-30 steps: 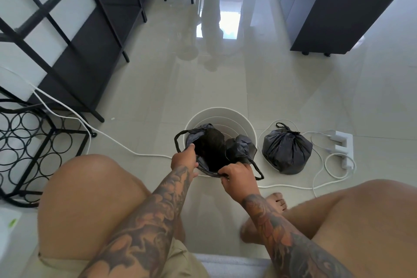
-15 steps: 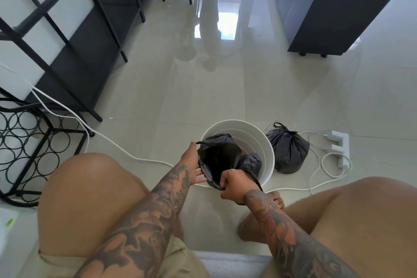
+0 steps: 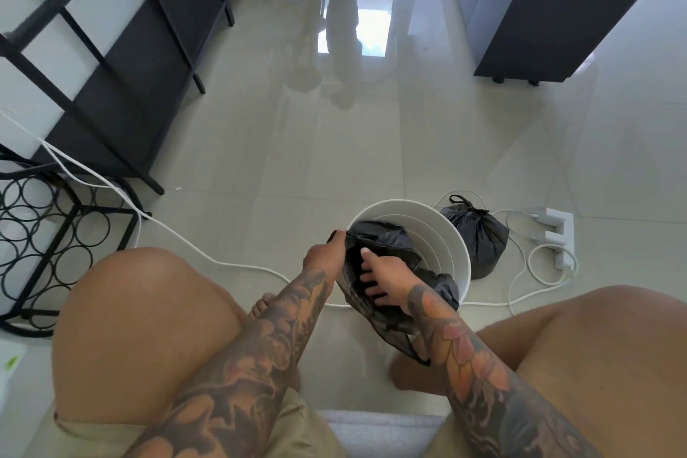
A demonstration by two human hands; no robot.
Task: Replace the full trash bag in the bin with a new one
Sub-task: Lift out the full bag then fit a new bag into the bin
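Hands busy at the white bin [image 3: 451,234]: I see left hand [image 3: 325,257] pinching the new bag [image 3: 379,238], right hand [image 3: 383,281] spread loose inside it.

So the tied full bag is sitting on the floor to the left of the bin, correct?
Not quite: the head view shows the tied full bag on the floor to the right of the bin, beside the white power strip.

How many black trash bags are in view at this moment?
2. The tied full bag sits on the floor beside the white bin, on its far right. The new bag is held open at the bin's mouth by the left hand and right hand.
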